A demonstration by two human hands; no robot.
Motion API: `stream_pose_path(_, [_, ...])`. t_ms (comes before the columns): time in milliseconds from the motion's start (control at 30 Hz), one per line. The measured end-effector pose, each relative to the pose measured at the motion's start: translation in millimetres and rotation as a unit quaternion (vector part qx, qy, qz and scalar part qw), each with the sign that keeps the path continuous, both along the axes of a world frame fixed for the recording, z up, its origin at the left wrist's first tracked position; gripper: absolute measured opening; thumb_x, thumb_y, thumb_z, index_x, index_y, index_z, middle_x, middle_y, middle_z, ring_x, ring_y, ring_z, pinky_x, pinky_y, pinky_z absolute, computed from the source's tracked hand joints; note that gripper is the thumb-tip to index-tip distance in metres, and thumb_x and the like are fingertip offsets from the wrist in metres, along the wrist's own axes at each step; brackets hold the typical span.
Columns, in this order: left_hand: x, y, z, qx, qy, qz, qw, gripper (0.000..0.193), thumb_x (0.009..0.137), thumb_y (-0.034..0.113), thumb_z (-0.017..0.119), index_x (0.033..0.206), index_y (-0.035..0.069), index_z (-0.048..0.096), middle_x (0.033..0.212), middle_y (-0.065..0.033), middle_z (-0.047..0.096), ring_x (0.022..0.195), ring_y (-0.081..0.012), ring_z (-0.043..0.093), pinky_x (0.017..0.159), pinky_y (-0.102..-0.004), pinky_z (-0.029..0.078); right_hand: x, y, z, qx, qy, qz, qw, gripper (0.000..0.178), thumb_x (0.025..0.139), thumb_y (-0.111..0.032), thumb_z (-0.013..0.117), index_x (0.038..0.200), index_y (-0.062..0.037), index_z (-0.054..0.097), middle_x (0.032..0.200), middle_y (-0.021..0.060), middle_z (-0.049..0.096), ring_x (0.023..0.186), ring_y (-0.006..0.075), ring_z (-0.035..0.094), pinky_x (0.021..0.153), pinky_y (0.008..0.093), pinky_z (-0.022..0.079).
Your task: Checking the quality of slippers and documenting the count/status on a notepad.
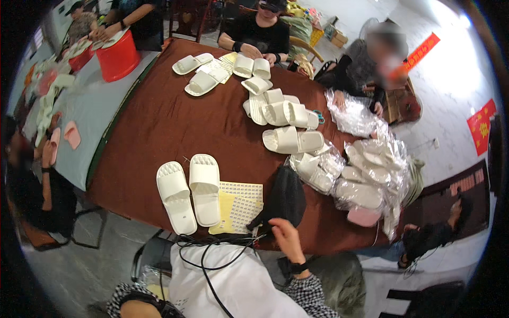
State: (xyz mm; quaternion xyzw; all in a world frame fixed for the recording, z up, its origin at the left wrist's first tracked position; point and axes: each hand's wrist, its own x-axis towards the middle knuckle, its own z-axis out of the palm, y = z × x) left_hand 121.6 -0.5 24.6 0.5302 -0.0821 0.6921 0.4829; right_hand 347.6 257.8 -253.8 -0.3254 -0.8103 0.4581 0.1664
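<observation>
My right hand (288, 239) is at the table's near edge with its fingers loosely stretched to the left, nothing visible in them. Just beyond its fingertips lies a dark, soft cloth-like thing (287, 199). My left hand is out of view; only a checked sleeve (126, 292) and part of the arm show at the lower left. In front of me a pair of white slippers lies side by side, the left slipper (174, 199) and the right slipper (204, 190). Sticker sheets (241, 206), white and yellow with small dark labels, lie next to them.
More white slippers (283, 139) run along the brown tablecloth (138, 132). Clear-bagged slippers (360, 193) pile up at the right. Black cables (209, 249) loop over my white apron. Several people sit around; a red stool (117, 59) stands on the grey table at left.
</observation>
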Motion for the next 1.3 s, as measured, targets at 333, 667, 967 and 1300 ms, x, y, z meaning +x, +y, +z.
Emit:
stream_pose_path(333, [-43.6, 33.3, -145.8, -0.536, 0.423, 0.297, 0.667, 0.032, 0.091, 0.008, 0.057, 0.121, -0.003, 0.061, 0.098, -0.0172, 0.066, 0.092, -0.0279, 0.066, 0.082, -0.0337, 0.050, 37.3, 7.4, -35.4, -0.032, -0.080, -0.286, 0.954, 0.072, 0.088, -0.038, 0.074, 0.140, 0.0006, 0.044, 0.129, 0.0175, 0.043, 0.118, 0.0308, 0.046, 0.101, 0.0396, 0.041])
stream_pose_path(667, [-32.7, 144.3, -302.4, -0.224, 0.699, 0.366, 0.573, 0.050, 0.087, 0.009, 0.064, 0.133, -0.002, 0.050, 0.132, -0.0194, 0.053, 0.126, -0.0365, 0.047, 0.105, -0.0454, 0.040, -33.9, 9.4, -25.4, 0.234, -0.192, -0.185, 0.935, 0.055, 0.077, -0.024, 0.081, 0.119, -0.0041, 0.052, 0.111, 0.0148, 0.054, 0.107, 0.0364, 0.053, 0.091, 0.0466, 0.044])
stream_pose_path(967, [-26.0, 195.0, -341.5, -0.263, 0.717, 0.427, 0.484, 0.048, 0.072, 0.016, 0.079, 0.109, 0.000, 0.053, 0.111, -0.0170, 0.052, 0.111, -0.0341, 0.049, 0.095, -0.0444, 0.041, -24.2, 49.9, -19.8, 0.126, -0.031, -0.168, 0.977, 0.021, 0.081, -0.003, 0.066, 0.101, 0.0003, 0.061, 0.086, 0.0139, 0.057, 0.076, 0.0293, 0.058, 0.071, 0.0384, 0.049])
stream_pose_path(1300, [-46.1, 224.1, -357.6, -0.397, 0.700, 0.330, 0.493, 0.041, 0.077, 0.013, 0.075, 0.110, 0.005, 0.053, 0.103, -0.0171, 0.064, 0.105, -0.0364, 0.058, 0.087, -0.0490, 0.043, -7.6, 77.9, -1.5, -0.010, -0.011, -0.217, 0.976, 0.018, 0.082, -0.005, 0.068, 0.098, 0.0017, 0.062, 0.083, 0.0080, 0.056, 0.074, 0.0184, 0.054, 0.069, 0.0315, 0.046])
